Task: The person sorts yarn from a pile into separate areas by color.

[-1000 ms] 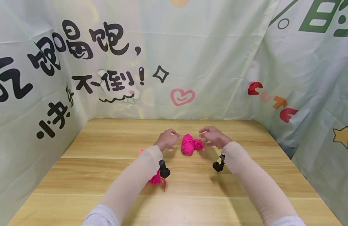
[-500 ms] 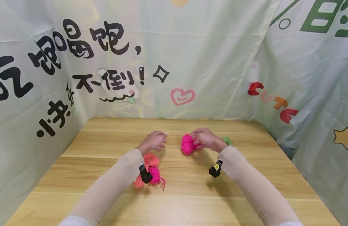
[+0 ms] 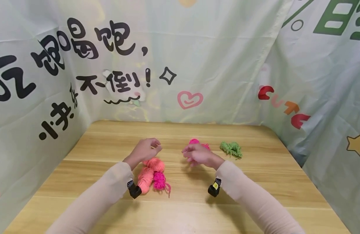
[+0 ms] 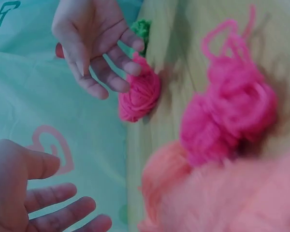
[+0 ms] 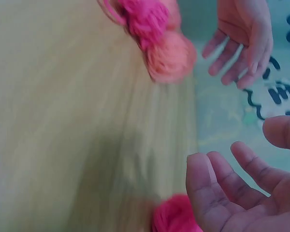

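Observation:
My left hand [image 3: 143,151] hovers above the far end of the coral yarn [image 3: 146,177], fingers loosely spread and holding nothing. Beside that yarn lies a small bright pink yarn bundle [image 3: 160,181] with a loose tail; the left wrist view shows this bundle [image 4: 232,101] close up. In the middle of the table, my right hand [image 3: 200,154] is held in the air with relaxed fingers and nothing in them. It partly hides a pink yarn ball [image 3: 194,141] behind it. In the right wrist view, that pink ball [image 5: 176,215] shows just below the fingers.
Farther right on the wooden table [image 3: 256,182] lies a green yarn bundle [image 3: 231,149]. Printed cloth [image 3: 221,65] hangs along the table's back and both sides. Each wrist carries a small black camera, such as the right one [image 3: 214,188].
Both hands have moved left and toward me. The left hand now hangs over the coral yarn, which has come into view. The right hand has uncovered the green yarn and passed in front of the pink ball.

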Demonstrator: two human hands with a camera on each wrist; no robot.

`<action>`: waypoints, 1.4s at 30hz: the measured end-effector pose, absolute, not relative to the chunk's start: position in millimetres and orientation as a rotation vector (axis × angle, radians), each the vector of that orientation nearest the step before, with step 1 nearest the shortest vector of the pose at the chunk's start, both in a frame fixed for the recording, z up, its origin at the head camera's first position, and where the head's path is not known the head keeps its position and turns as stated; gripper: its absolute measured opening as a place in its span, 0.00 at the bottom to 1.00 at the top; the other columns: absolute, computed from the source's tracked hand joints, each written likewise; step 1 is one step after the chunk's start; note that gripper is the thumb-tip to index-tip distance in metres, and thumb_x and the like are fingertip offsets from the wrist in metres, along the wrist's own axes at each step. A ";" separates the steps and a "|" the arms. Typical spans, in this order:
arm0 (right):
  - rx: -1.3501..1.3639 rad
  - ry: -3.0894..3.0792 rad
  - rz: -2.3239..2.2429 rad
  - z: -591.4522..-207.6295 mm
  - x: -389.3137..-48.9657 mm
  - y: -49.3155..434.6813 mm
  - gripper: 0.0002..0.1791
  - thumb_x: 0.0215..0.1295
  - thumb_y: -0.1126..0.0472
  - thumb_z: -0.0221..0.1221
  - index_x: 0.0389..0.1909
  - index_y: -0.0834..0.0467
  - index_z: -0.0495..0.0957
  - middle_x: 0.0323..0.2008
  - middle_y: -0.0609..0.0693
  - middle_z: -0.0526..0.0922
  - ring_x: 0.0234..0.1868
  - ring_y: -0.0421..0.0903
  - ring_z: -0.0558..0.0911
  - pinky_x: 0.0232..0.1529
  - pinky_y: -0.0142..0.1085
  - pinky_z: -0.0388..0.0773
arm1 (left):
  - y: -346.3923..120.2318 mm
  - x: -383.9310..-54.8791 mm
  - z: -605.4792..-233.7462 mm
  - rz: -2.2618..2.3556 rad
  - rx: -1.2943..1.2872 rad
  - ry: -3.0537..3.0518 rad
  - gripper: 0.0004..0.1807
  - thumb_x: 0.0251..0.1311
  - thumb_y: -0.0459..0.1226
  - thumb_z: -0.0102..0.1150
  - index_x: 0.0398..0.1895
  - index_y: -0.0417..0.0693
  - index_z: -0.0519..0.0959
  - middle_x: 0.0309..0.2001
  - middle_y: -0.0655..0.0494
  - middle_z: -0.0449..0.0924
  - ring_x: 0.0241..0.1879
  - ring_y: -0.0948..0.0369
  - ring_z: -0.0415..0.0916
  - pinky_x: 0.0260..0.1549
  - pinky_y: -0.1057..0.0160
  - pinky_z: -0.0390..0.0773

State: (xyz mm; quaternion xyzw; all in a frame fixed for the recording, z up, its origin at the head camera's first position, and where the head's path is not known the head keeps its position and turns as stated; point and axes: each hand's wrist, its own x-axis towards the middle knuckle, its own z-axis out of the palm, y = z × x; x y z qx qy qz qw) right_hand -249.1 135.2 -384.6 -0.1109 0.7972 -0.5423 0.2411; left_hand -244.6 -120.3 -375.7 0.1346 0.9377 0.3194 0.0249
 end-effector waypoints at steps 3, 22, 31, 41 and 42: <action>-0.337 2.157 -1.461 -389.1 -243.4 126.6 0.19 0.70 0.63 0.54 0.58 0.68 0.70 0.53 0.62 0.74 0.45 0.58 0.78 0.40 0.47 0.81 | -126.1 -240.8 -377.4 0.892 0.501 2.930 0.16 0.65 0.41 0.57 0.50 0.41 0.79 0.48 0.47 0.81 0.47 0.49 0.78 0.47 0.50 0.77; -0.431 2.063 -1.392 -413.6 -220.8 85.7 0.14 0.68 0.65 0.55 0.51 0.67 0.73 0.41 0.59 0.78 0.34 0.50 0.79 0.35 0.44 0.82 | -136.6 -224.9 -387.8 0.572 0.532 2.832 0.22 0.47 0.39 0.76 0.47 0.48 0.82 0.46 0.53 0.81 0.48 0.52 0.76 0.48 0.51 0.76; -0.440 2.080 -1.359 -420.6 -214.8 72.7 0.09 0.66 0.64 0.58 0.45 0.62 0.75 0.34 0.56 0.78 0.29 0.47 0.77 0.31 0.42 0.82 | -134.1 -220.5 -388.2 0.608 0.483 2.781 0.25 0.38 0.33 0.80 0.45 0.47 0.82 0.40 0.55 0.80 0.43 0.54 0.75 0.44 0.51 0.77; -0.431 2.096 -1.329 -420.4 -210.6 65.8 0.09 0.62 0.67 0.60 0.43 0.62 0.75 0.30 0.55 0.77 0.26 0.46 0.77 0.26 0.39 0.81 | -131.8 -221.6 -392.4 0.585 0.504 2.792 0.23 0.39 0.33 0.79 0.43 0.48 0.82 0.35 0.59 0.78 0.38 0.57 0.73 0.40 0.54 0.76; -0.428 2.098 -1.328 -420.0 -210.1 64.9 0.09 0.62 0.67 0.61 0.43 0.61 0.74 0.30 0.55 0.77 0.26 0.46 0.77 0.26 0.39 0.81 | -132.1 -221.9 -392.7 0.580 0.507 2.795 0.23 0.39 0.33 0.79 0.43 0.48 0.82 0.35 0.59 0.78 0.38 0.57 0.73 0.39 0.54 0.76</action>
